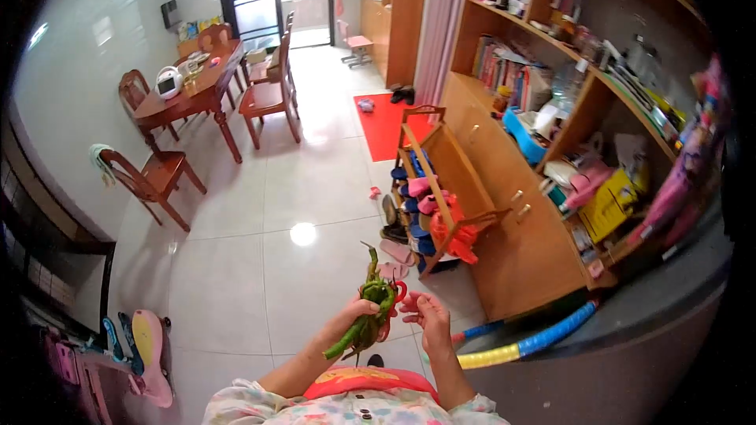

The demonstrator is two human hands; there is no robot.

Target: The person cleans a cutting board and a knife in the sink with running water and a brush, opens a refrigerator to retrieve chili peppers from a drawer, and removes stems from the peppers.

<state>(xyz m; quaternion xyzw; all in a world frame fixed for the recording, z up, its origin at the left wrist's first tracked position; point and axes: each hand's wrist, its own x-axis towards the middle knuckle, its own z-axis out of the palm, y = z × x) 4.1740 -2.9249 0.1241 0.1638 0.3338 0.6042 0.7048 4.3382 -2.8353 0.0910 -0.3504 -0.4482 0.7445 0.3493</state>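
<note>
My left hand (359,309) is closed around a bunch of long chili peppers (376,297), mostly green with some red ones on the right side. One green pepper sticks out low on the left, and a thin one points upward. Just right of the bunch is my right hand (428,315), its fingers loosely bent and apart, with nothing visible in them. The fingertips are close to the red peppers; whether they touch cannot be made out. Both hands are in front of my body, above the tiled floor.
A wooden shoe rack (445,177) with shoes stands ahead to the right, beside a cabinet (492,212) and shelves. Slippers (396,252) lie before it. A dining table (189,88) with chairs is far left. A coloured hoop (543,340) lies low right; a pink scooter-like board (151,350) stands left.
</note>
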